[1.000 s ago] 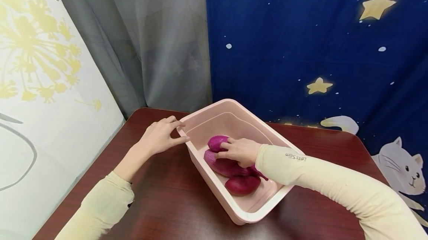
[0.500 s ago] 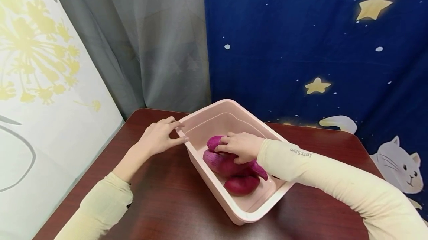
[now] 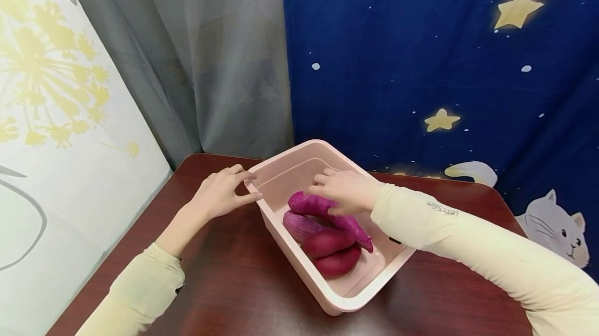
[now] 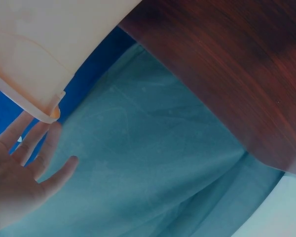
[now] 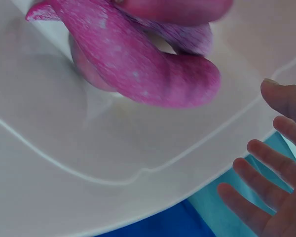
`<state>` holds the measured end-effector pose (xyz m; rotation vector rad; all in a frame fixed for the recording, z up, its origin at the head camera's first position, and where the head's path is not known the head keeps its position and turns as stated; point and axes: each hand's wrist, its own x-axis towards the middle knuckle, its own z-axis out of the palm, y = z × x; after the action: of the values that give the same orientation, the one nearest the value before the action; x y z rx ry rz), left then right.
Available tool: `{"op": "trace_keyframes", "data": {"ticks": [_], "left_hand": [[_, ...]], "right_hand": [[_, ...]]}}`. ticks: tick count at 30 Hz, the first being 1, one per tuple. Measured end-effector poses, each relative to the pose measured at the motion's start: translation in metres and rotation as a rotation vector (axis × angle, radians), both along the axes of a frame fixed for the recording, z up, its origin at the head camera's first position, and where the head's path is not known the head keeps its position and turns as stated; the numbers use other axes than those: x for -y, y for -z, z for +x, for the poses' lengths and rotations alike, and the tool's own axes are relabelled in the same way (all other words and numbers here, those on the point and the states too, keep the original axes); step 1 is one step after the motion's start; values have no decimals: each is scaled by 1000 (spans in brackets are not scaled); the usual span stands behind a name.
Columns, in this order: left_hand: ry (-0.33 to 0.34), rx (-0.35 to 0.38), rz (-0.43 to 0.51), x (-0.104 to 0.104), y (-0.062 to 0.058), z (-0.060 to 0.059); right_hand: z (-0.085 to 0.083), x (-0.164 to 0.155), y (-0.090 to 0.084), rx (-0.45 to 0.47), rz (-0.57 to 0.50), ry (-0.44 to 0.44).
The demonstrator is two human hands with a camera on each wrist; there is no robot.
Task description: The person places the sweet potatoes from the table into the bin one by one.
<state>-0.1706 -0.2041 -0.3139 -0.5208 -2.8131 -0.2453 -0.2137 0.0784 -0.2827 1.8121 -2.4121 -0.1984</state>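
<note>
In the head view several purple-red sweet potatoes lie piled in a pink plastic bin [image 3: 348, 302]. A long bright purple sweet potato [image 3: 348, 224] lies slanting along the far side of the pile. In front of it are a paler one [image 3: 297, 225] and two dark red ones, the upper [image 3: 327, 242] overlapping the lower [image 3: 338, 264]. My right hand [image 3: 343, 190] hovers over the far part of the pile, fingers loosely bent and holding nothing; the right wrist view shows its spread fingers [image 5: 264, 185] apart from the sweet potatoes. My left hand [image 3: 224, 190] touches the bin's left corner with fingertips and thumb.
The bin stands at an angle on a dark red wooden table [image 3: 224, 273] with rounded corners. Behind hang a grey curtain [image 3: 238, 65] and a blue curtain [image 3: 374, 91] with stars. A white printed panel [image 3: 70, 169] stands at the left.
My right hand has let go and lifted up and to the right, uncovering the long purple sweet potato. The upper dark red one has shifted toward me. The left hand stays at the bin's corner.
</note>
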Motion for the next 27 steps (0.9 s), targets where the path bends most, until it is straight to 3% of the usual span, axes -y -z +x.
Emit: {"op": "trace_keyframes", "data": {"ticks": [11, 21, 27], "left_hand": [[1, 4, 1, 1, 1, -2], [2, 3, -5, 0, 1, 0], [3, -3, 0, 0, 1, 1]], "right_hand": [[3, -26, -27, 10, -127, 63], [7, -59, -33, -20, -241, 40], [12, -78, -37, -5, -279, 107]]}}
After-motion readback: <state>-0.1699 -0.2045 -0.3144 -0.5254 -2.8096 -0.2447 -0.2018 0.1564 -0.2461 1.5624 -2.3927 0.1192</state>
